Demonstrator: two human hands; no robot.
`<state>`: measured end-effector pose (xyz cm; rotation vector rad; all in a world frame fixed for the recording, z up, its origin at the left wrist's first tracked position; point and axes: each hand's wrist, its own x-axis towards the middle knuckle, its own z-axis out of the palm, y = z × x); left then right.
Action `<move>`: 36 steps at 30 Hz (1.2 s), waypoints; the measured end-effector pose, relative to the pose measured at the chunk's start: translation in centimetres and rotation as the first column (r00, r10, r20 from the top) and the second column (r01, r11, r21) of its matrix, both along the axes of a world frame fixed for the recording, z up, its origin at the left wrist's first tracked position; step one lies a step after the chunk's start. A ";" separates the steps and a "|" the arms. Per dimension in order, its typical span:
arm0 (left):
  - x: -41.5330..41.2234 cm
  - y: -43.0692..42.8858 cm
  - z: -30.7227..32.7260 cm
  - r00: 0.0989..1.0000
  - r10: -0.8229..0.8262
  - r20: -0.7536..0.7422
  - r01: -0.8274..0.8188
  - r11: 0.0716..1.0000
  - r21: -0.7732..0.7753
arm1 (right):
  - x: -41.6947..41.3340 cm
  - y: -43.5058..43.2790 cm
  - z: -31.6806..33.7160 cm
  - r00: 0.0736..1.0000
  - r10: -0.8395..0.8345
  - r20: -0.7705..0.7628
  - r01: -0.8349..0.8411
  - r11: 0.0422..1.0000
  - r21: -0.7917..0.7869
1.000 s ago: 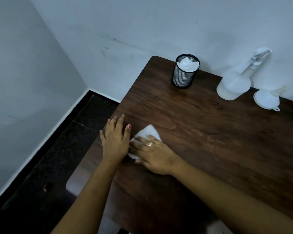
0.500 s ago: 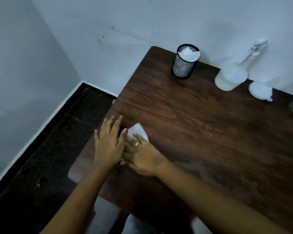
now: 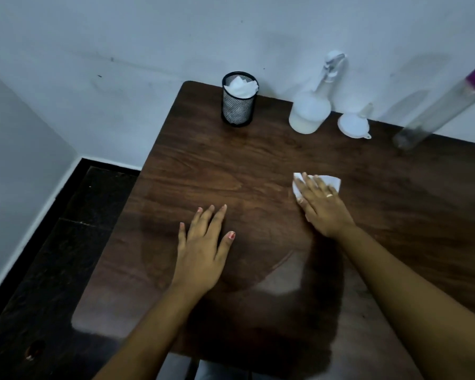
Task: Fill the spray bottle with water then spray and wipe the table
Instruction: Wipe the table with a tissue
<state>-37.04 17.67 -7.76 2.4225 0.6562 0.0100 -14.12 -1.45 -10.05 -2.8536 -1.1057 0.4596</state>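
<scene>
Dark brown wood grain covers the desk [image 3: 203, 165]. It is glossy enough to carry a pale reflection near its close edge, and its far corner is rounded. The left hand [image 3: 203, 250] lies palm down on it with its fingers straight and slightly fanned and its thumb out to the side, holding nothing. The right hand [image 3: 324, 209] is well apart from it, farther out on the desk, and presses flat on a white tissue [image 3: 333, 181]. Its fingers are straight rather than curled, and one wears a ring. The tissue is thin and folded, with corners showing past the fingertips and at the thumb side (the rest is hidden under the palm).

Well beyond the right hand's fingertips, by the wall, stands the spray bottle [image 3: 310, 111]. It is frosted white plastic, round-bodied and narrowing to a slim neck with a trigger head. Just beside it, on the side away from the left hand, is a white plastic funnel [image 3: 353, 126] with a round mouth, a thin spout and a small tab on its rim. Farther that way stands a tall clear bottle [image 3: 436, 111], cylindrical, purple-capped and blurred.

Far beyond the left hand's fingertips stands a black wire-mesh cup [image 3: 239, 108], stuffed with crumpled white tissues [image 3: 240, 86]. Outward of the left hand, off the desk, is a dark speckled floor [image 3: 66, 242].
</scene>
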 end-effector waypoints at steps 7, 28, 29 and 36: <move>1.8 -0.7 0.6 0.997 -0.070 -0.019 0.070 0.997 -0.031 | -10.9 0.6 0.1 0.999 0.032 -0.039 -0.031 0.999 0.034; 5.3 -4.3 2.3 0.967 -0.250 -0.040 0.249 0.968 -0.029 | -8.0 -8.9 0.0 0.904 -0.426 0.031 0.427 0.904 -0.010; 5.6 -4.5 2.3 0.966 -0.257 -0.042 0.256 0.966 -0.028 | -8.9 -8.1 0.1 0.896 -0.443 0.034 0.444 0.896 -0.012; 7.8 -6.9 1.8 0.936 -0.350 -0.044 0.348 0.936 -0.050 | -16.1 -4.0 -0.7 0.998 0.019 0.059 -0.026 0.992 0.123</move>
